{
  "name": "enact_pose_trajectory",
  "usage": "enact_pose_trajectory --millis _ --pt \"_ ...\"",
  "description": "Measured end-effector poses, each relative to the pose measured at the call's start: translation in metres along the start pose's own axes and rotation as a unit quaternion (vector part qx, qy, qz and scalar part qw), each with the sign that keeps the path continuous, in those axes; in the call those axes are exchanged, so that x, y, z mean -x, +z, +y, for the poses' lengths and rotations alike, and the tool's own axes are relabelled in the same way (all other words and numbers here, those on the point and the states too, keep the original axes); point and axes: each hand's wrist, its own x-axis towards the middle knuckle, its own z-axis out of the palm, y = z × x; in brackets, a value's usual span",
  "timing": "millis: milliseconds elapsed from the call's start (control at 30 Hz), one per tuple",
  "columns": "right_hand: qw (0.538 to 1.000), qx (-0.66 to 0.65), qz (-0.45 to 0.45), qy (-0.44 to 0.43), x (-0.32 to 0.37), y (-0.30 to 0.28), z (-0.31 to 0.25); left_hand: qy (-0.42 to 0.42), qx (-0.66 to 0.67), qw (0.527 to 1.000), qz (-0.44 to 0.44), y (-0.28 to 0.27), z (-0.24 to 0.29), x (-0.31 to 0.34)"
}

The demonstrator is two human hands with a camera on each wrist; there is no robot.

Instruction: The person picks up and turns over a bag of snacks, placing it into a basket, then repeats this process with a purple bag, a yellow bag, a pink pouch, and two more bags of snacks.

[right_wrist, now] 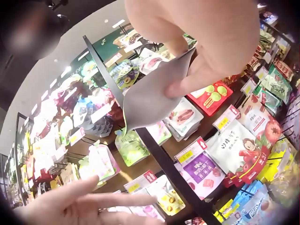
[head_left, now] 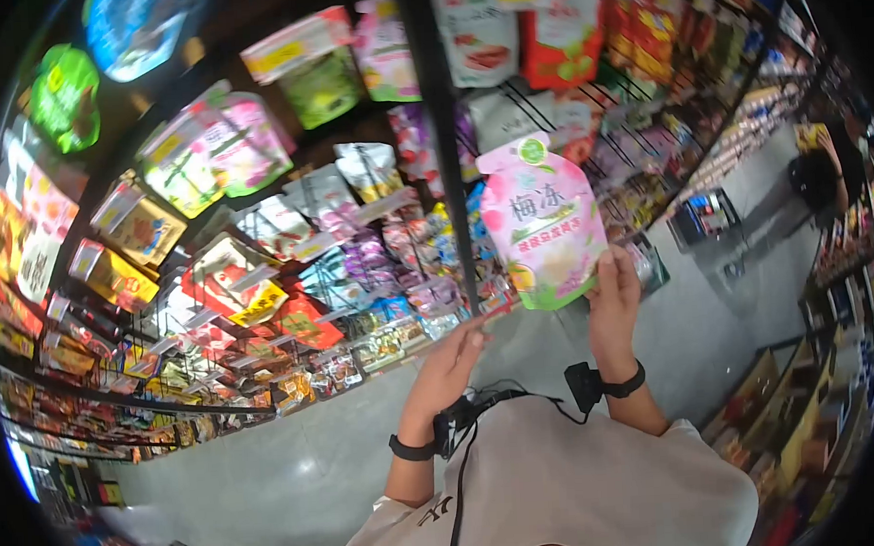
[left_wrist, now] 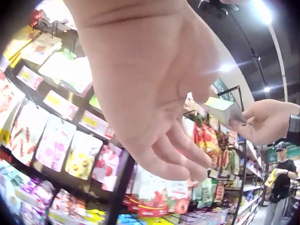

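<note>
A pink and green snack pouch (head_left: pixel 543 218) with dark Chinese lettering is held up before the shelves, its printed front toward the head camera. My right hand (head_left: pixel 614 298) pinches its lower right edge between thumb and fingers. From the right wrist view the pouch's plain grey back (right_wrist: pixel 150 96) shows. To the left of the pouch and lower, my left hand (head_left: pixel 450 369) is held apart from it with nothing in its grasp. Its fingers (right_wrist: pixel 117 201) are stretched out and spread in the right wrist view. Similar pink pouches (head_left: pixel 243 145) hang on the rack.
A black shelf post (head_left: pixel 441 124) divides racks of hanging snack bags with price tags. Below the racks runs a grey floor (head_left: pixel 299 468). Another person in dark clothes (left_wrist: pixel 282 180) stands down the aisle, near a dark basket (head_left: pixel 703 218). Low wooden shelves (head_left: pixel 775 404) line the right side.
</note>
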Motion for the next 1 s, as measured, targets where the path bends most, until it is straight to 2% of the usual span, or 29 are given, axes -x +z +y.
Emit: enact_pose_trajectory --millis 100,200,233,333,367,433,533,633,767,867,1000 --pt "0.999 -0.009 -0.019 0.042 0.009 -0.044 -0.016 0.031 0.082 0.995 -0.042 0.056 0.040 -0.015" --pt "0.997 0.049 -0.035 0.041 0.020 -0.093 -0.031 0.075 0.158 0.983 -0.063 0.115 0.046 -0.026" --pt "0.997 0.051 -0.032 0.041 0.024 -0.104 -0.036 0.085 0.135 0.986 -0.040 0.131 0.040 -0.028" --pt "0.997 0.024 -0.018 0.074 0.032 -0.137 -0.047 0.080 0.052 0.994 -0.049 0.168 0.039 -0.039" --pt "0.996 0.030 -0.028 0.079 0.034 -0.153 -0.049 0.126 0.066 0.989 -0.031 0.178 0.045 -0.046" --pt "0.994 0.042 -0.040 0.090 0.034 -0.184 -0.052 0.125 0.070 0.989 -0.039 0.189 0.064 -0.048" --pt "0.997 0.073 0.000 0.003 0.036 -0.181 -0.058 0.143 0.029 0.989 -0.033 0.201 0.072 -0.056" --pt "0.995 0.069 -0.053 -0.053 0.038 -0.173 -0.067 0.126 -0.001 0.992 -0.007 0.212 0.077 -0.062" --pt "0.982 0.104 -0.156 0.007 0.031 -0.173 -0.062 0.114 -0.107 0.987 0.034 0.209 0.082 -0.070" --pt "0.974 0.103 -0.202 0.019 0.022 -0.165 -0.066 0.143 -0.172 0.975 0.019 0.197 0.083 -0.076" --pt "0.959 0.107 -0.261 0.032 0.007 -0.152 -0.062 0.198 -0.141 0.970 -0.007 0.179 0.092 -0.079"
